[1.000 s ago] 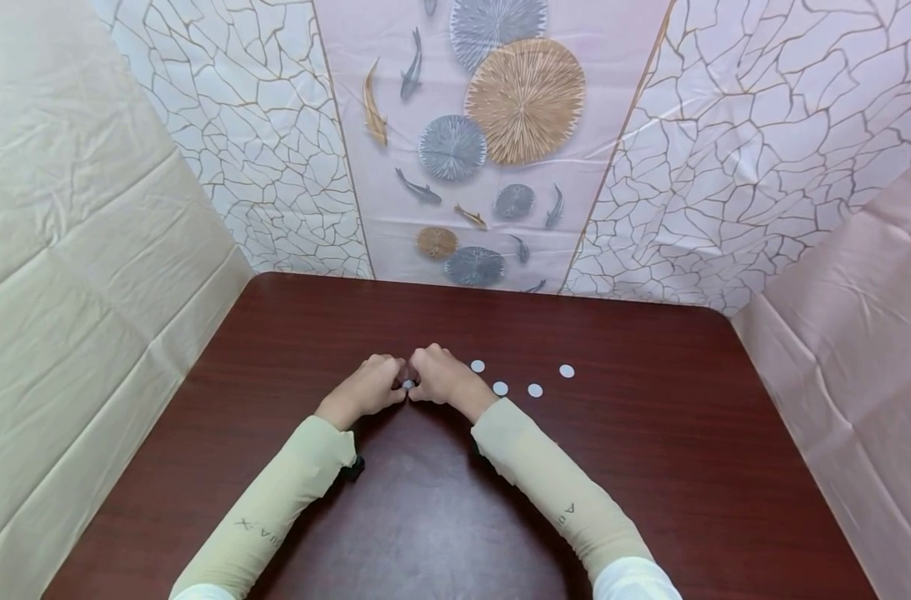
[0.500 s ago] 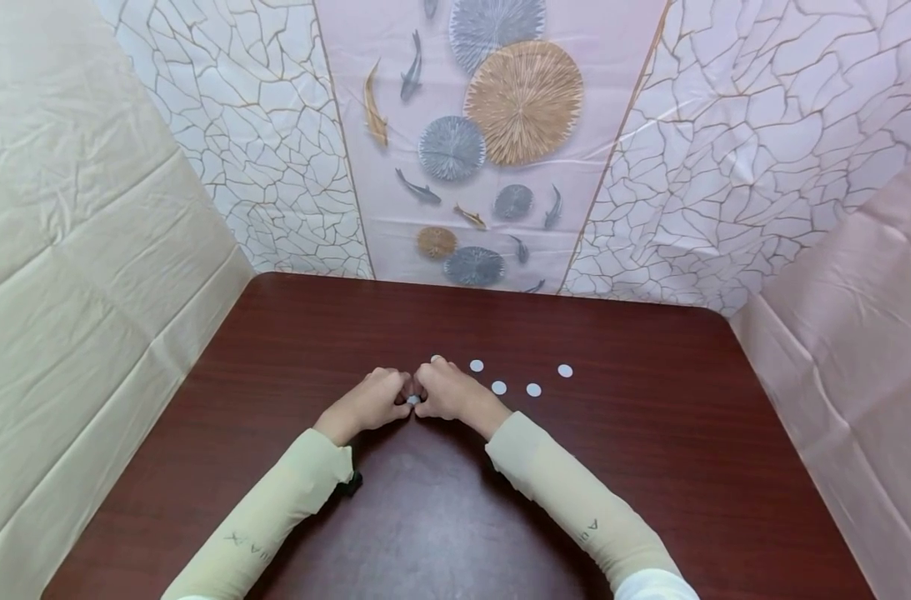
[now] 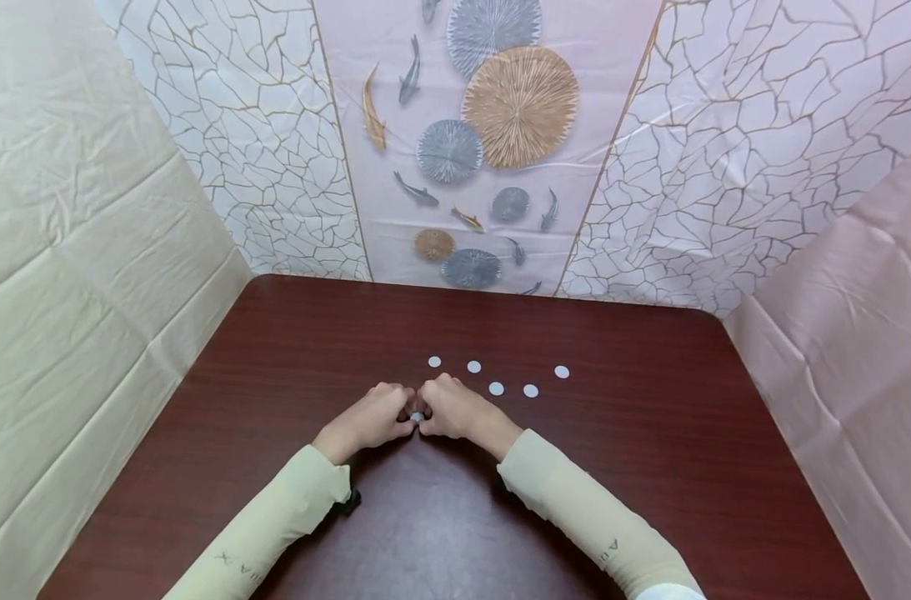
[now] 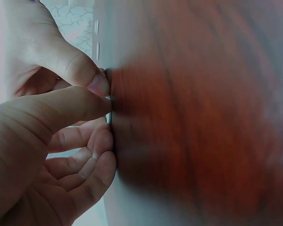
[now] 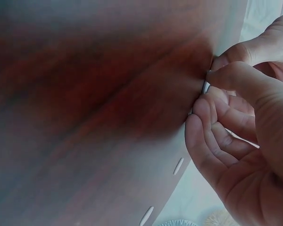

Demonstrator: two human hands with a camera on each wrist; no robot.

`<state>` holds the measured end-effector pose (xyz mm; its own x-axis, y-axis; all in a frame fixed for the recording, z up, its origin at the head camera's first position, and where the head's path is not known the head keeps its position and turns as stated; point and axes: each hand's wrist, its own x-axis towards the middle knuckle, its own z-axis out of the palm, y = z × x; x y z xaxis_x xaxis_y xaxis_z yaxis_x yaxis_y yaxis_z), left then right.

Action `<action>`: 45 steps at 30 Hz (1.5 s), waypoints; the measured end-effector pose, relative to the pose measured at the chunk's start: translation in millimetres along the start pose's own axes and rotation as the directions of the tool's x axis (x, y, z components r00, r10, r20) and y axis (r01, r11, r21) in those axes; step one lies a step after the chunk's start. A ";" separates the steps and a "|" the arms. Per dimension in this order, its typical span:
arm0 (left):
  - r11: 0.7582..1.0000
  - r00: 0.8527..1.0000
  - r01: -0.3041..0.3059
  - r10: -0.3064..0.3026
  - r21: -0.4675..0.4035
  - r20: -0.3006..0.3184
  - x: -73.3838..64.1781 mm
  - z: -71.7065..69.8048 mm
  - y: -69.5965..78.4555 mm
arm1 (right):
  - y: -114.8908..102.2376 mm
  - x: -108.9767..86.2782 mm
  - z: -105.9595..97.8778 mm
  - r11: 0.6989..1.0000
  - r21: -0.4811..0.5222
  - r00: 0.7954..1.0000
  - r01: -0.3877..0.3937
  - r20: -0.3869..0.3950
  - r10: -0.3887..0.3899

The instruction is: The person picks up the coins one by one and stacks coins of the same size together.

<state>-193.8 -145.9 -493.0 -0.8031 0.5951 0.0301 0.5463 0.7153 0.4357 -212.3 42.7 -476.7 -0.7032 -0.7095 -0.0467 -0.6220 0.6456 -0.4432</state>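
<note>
Between my two hands a small white disc (image 3: pixel 417 417) lies flat at the tabletop, largely covered by fingertips. My left hand (image 3: pixel 370 418) grips it from the left with curled fingers, thumb on the near side. From the right, my right hand (image 3: pixel 458 408) holds the same disc in a mirrored way. In the left wrist view only a thin pale edge of the disc (image 4: pixel 108 116) shows among the fingertips. The right wrist view likewise gives a sliver of the disc (image 5: pixel 206 87), close to the thumb.
Beyond and right of the hands, several loose white discs lie flat, among them a leftmost disc (image 3: pixel 435 362) and a far-right disc (image 3: pixel 562 372). The dark red-brown table (image 3: pixel 335 325) ends at a patterned cloth backdrop (image 3: pixel 455 208), with pale cloth at both sides.
Both hands have slid toward the person and slightly right across the table, bringing the disc along. A loose disc formerly hidden behind the right hand now shows fully.
</note>
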 end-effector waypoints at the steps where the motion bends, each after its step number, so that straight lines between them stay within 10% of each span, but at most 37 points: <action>1: 1.000 1.000 -0.003 0.003 -0.001 0.002 -1.3 0.0 0.9 | -0.4 -1.3 0.6 1.000 -0.002 1.000 0.007 -0.005 -0.007; 24: 1.000 1.000 0.019 -0.019 -0.006 0.004 -5.2 -2.1 5.1 | 34.2 20.0 -53.9 0.999 -0.034 0.999 -0.018 0.036 0.020; 45: 0.997 0.998 0.056 -0.054 -0.049 0.035 -3.1 0.3 4.4 | 57.7 59.9 -52.6 0.985 -0.113 0.984 -0.129 0.106 0.141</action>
<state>-188.8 -144.5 -491.5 -0.8227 0.5680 -0.0247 0.4886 0.7286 0.4800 -308.4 52.4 -458.0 -0.7433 -0.6374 -0.2032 -0.5612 0.7594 -0.3292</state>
